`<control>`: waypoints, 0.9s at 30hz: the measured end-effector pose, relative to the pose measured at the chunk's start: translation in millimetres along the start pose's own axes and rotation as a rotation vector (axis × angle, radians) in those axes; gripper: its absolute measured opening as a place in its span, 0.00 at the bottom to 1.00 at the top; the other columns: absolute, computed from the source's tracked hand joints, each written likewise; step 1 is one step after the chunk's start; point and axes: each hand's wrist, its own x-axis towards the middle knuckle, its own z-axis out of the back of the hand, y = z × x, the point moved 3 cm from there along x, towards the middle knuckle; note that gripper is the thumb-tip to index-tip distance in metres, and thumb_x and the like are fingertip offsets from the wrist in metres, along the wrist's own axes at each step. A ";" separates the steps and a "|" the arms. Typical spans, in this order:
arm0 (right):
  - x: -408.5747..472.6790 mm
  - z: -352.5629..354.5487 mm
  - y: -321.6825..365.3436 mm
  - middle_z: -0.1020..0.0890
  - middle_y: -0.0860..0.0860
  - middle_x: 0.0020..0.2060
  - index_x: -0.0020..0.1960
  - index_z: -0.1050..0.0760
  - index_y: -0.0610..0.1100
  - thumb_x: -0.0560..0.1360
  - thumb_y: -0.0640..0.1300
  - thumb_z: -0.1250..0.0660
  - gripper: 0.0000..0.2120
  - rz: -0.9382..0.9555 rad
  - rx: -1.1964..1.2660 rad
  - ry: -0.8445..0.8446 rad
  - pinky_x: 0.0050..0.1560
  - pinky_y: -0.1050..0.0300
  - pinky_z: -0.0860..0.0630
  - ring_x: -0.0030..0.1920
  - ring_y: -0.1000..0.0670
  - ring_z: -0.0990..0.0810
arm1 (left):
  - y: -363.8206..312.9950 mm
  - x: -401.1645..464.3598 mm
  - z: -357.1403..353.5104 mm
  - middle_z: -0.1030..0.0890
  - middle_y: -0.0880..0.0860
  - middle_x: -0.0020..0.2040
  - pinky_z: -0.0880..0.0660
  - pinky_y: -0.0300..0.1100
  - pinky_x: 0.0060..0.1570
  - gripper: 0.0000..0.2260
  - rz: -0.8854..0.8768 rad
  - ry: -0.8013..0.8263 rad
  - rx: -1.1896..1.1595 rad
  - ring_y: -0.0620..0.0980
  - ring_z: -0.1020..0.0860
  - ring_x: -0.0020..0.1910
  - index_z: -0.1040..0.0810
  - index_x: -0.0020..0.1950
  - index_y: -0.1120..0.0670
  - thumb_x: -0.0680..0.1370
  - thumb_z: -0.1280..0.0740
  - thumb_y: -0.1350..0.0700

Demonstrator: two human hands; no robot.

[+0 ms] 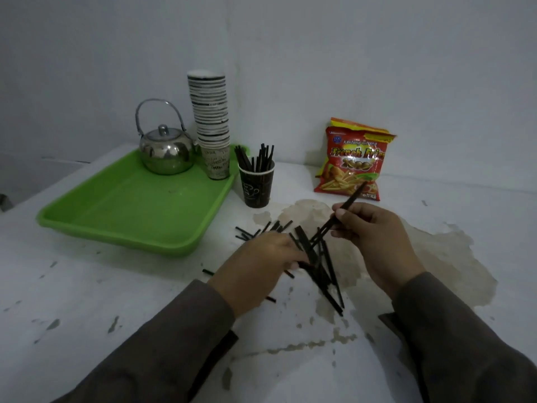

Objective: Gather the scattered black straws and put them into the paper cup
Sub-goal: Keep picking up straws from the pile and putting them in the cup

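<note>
A dark paper cup (257,186) stands on the white table beside the green tray, with several black straws (255,158) upright in it. More black straws (325,266) lie scattered in a heap on the table in front of me. My right hand (374,237) pinches one black straw (345,206) that slants up toward the snack bag, its lower end in the heap. My left hand (258,263) lies over the left part of the heap, fingers curled round a few straws. Other short straws (247,232) stick out beyond it.
A green plastic tray (130,210) at the left holds a steel kettle (165,149) and a tall stack of paper cups (210,123). A red French fries snack bag (353,161) leans against the wall behind the heap. The table top (87,301) is white, chipped and stained.
</note>
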 end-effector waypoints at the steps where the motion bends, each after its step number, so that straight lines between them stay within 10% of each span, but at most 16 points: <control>1: 4.4 -1.3 2.4 0.17 0.46 0.39 0.43 0.20 0.42 0.74 0.38 0.35 0.06 0.017 -0.020 -0.004 0.42 0.61 0.20 0.37 0.51 0.18 | 5.9 2.7 10.5 0.18 0.57 0.44 0.28 0.37 0.46 0.10 0.057 -0.071 -0.050 0.52 0.22 0.44 0.19 0.50 0.59 0.71 0.34 0.68; 10: 60.3 -64.2 47.1 0.18 0.47 0.39 0.46 0.21 0.43 0.74 0.37 0.36 0.05 0.281 -0.200 0.034 0.36 0.69 0.23 0.38 0.53 0.19 | 48.7 43.1 97.7 0.18 0.45 0.43 0.25 0.29 0.47 0.14 0.377 -0.457 -0.497 0.38 0.21 0.43 0.20 0.47 0.48 0.72 0.33 0.67; 20: 119.0 -100.8 82.6 0.19 0.42 0.41 0.51 0.28 0.44 0.73 0.36 0.35 0.08 0.407 -0.214 -0.124 0.48 0.45 0.21 0.43 0.46 0.19 | 99.5 101.8 126.3 0.19 0.51 0.42 0.23 0.32 0.46 0.07 0.387 -0.837 -0.838 0.42 0.20 0.41 0.21 0.49 0.58 0.75 0.36 0.66; 27: 126.2 -119.7 70.3 0.23 0.51 0.33 0.67 0.41 0.56 0.73 0.34 0.35 0.30 0.571 -0.385 -0.090 0.33 0.71 0.28 0.34 0.56 0.22 | 126.4 113.3 95.6 0.19 0.52 0.41 0.23 0.34 0.47 0.08 0.433 -0.878 -0.903 0.43 0.20 0.41 0.22 0.46 0.55 0.75 0.37 0.66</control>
